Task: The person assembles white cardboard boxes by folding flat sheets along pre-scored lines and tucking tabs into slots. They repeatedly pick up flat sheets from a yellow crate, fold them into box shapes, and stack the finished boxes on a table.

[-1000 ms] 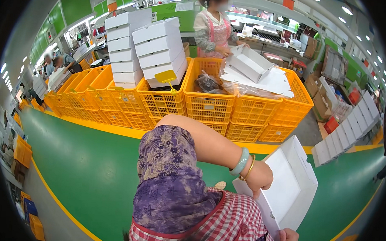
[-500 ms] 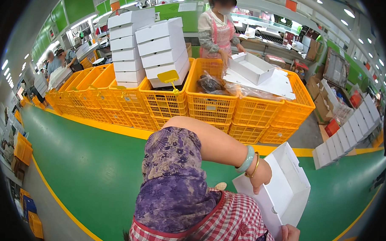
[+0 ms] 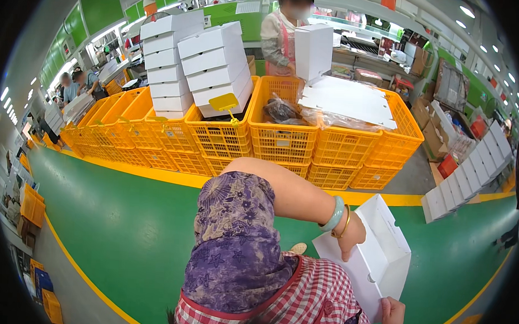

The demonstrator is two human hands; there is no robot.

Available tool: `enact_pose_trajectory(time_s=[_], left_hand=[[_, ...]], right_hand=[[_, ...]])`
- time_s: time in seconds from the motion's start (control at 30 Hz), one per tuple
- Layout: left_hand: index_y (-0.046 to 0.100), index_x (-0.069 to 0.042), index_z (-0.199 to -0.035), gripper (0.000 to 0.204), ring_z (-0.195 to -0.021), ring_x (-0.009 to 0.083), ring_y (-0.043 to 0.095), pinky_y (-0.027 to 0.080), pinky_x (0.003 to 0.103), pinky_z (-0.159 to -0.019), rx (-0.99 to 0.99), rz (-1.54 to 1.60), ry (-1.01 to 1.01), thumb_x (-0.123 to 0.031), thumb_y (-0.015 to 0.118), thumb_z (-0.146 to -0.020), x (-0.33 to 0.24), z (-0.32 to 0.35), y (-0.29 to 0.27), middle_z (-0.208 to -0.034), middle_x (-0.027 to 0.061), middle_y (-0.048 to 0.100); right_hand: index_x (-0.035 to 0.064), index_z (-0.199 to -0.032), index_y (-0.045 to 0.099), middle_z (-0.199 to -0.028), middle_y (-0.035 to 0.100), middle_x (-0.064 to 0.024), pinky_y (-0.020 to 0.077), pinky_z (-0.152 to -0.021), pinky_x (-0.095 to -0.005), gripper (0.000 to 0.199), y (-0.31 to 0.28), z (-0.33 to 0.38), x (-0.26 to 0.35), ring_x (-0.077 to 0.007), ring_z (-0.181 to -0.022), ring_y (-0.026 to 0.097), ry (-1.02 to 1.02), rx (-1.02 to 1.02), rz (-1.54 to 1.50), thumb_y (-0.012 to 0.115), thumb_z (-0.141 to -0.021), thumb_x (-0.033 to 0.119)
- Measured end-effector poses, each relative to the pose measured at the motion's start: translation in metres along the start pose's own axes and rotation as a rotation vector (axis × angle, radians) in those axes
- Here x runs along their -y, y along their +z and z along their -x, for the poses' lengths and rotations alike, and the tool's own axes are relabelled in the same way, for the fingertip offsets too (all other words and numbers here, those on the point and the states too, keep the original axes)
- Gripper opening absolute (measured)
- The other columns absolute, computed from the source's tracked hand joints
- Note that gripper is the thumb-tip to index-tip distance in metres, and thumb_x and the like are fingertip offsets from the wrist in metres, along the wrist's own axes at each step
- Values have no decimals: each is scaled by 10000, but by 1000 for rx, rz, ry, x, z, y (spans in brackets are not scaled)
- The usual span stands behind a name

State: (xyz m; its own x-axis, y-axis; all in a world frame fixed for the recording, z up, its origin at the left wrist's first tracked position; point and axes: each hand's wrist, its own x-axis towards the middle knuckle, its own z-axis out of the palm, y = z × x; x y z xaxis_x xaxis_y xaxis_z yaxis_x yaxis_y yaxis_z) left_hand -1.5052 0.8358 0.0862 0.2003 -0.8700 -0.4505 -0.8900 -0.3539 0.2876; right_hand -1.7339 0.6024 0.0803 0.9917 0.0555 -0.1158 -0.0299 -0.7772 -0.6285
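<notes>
The person's two hands hold a white carton [image 3: 376,257], half folded, with its open tray side facing up and to the right. The left hand [image 3: 351,236] comes across from a bare forearm wearing a pale green bangle [image 3: 333,215] and a thin gold one beside it; its fingers are curled over the carton's near upper edge, closed on the cardboard. The right hand [image 3: 392,316] sits at the carton's lower corner, fingers wrapped around the bottom edge, also closed on it. The carton hangs in the air above the green floor [image 3: 125,231], in front of the person's purple patterned sleeve [image 3: 234,241] and red checked apron [image 3: 312,301].

Beyond the carton, across a yellow floor line [image 3: 156,172], stands a row of orange crates [image 3: 283,137]. On the crates up and to the left of the carton are two stacks of closed white boxes [image 3: 214,60], with a yellow scoop-like tool [image 3: 224,102] leaning at their foot. Directly above the carton, flat white cardboard sheets [image 3: 347,99] lie over the crates, next to a clear bag with dark contents [image 3: 281,111]. Behind the crates another person in a pink apron [image 3: 281,37] holds an upright white box [image 3: 314,49]. To the carton's right, a row of small white boxes [image 3: 471,169] lies along the floor.
</notes>
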Motion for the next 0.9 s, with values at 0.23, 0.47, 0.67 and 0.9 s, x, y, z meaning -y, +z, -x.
enact_pose_trajectory(time_s=[0.23, 0.47, 0.67, 0.9], left_hand=[[653, -51, -725, 456, -699, 294, 616, 472, 404, -614, -228, 215, 41, -473, 769, -597, -1, 12, -4, -702, 120, 636], [644, -47, -628, 425, -622, 303, 599, 454, 410, -561, -242, 93, 64, -458, 748, -650, -12, 31, -6, -612, 115, 611], [652, -51, -675, 394, -674, 279, 613, 475, 392, -622, -291, 174, 89, -426, 770, -648, -2, 24, 1, -663, 104, 633], [674, -62, -739, 339, -734, 249, 630, 484, 371, -646, -260, 329, 38, -350, 802, -611, -5, 28, -10, -736, 89, 662]], right_hand=[[-27, -775, 567, -578, 461, -136, 379, -496, -361, 336, 2, -2, -12, -197, -513, 424, 40, -2, -88, 434, -957, 223], [-27, -753, 553, -564, 436, -111, 367, -487, -344, 344, 5, -2, -17, -174, -516, 396, 50, 9, -125, 449, -953, 232], [-28, -737, 535, -571, 429, -128, 369, -496, -350, 347, 1, -4, -13, -179, -526, 397, -1, 2, -105, 447, -952, 229], [-28, -724, 521, -576, 438, -145, 370, -497, -352, 338, -2, -2, -9, -192, -520, 402, 26, 3, -130, 451, -947, 216]])
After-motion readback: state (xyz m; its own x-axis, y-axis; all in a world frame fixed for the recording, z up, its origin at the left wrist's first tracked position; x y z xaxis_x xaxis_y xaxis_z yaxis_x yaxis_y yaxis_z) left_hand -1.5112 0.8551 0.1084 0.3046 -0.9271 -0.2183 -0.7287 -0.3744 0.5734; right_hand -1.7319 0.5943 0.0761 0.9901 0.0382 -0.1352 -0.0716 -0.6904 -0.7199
